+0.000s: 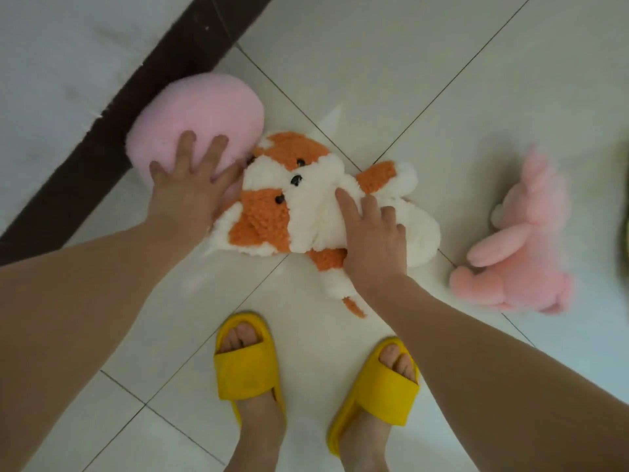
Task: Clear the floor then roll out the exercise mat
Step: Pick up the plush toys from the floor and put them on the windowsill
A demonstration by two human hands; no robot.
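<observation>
An orange and white plush dog (pixel 299 206) lies on the white tiled floor (pixel 408 80) in the middle of the view. My right hand (pixel 372 233) is on its white body, index finger stretched out and the other fingers curled into the fur. A round pink cushion (pixel 200 117) leans against the dark skirting board at the left. My left hand (pixel 190 185) presses on it with spread, straight fingers. No exercise mat is in view.
A pink plush toy (pixel 520 243) lies on the floor at the right. A dark skirting board (pixel 112 131) and white wall run along the left. My feet in yellow slippers (pixel 248 359) stand just below the plush dog.
</observation>
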